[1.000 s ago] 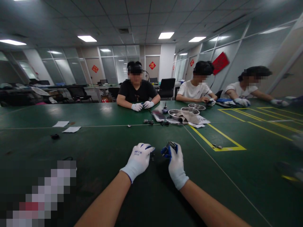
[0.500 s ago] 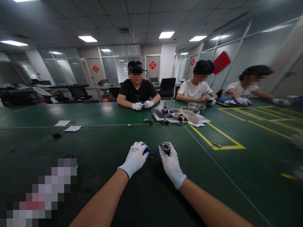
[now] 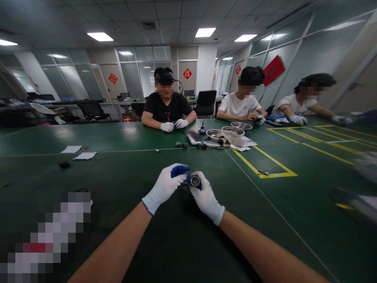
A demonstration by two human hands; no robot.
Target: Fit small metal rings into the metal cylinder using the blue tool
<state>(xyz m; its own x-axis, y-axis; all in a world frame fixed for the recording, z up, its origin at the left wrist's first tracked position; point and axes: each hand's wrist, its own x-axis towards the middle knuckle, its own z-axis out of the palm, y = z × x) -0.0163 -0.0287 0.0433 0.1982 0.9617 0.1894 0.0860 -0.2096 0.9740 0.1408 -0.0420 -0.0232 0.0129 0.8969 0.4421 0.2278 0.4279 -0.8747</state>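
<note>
Head view: a small round metal part with a shiny silver ring face and a dark body (image 3: 194, 181) sits low in the middle of the picture, above the dark green tabletop (image 3: 123, 177), gripped in the right hand (image 3: 204, 195). That hand wears a white knit glove with blue fingertips, and its fingers are clenched around the part from below and behind, the ring face turned up toward the camera. The left hand (image 3: 165, 184), in a matching glove, meets it from the left; its blue-tipped fingers (image 3: 179, 170) touch the part's left edge, pinched on something small and dark there that is too small to make out. Both bare forearms run down toward the lower edge of the picture.

Farther out, a yellow taped rectangle (image 3: 265, 167) marks the tabletop to the right, with a small metal piece (image 3: 263, 172) lying inside its near corner. Beyond it stand shallow round steel bowls (image 3: 214, 134) beside a crumpled brown cloth (image 3: 232, 137) and some white paper. Small dark parts (image 3: 181, 145) lie near the centre line of the tabletop. To the left lie two white paper slips (image 3: 77, 152) and a small black object (image 3: 63, 164).

Across the tabletop sit three people: one in a black shirt (image 3: 165, 110) with white-gloved hands together, and two in white shirts (image 3: 238, 107) farther right, all busy with their own hands. Red paper decorations (image 3: 273, 69) hang on the glass partitions behind them.
</note>
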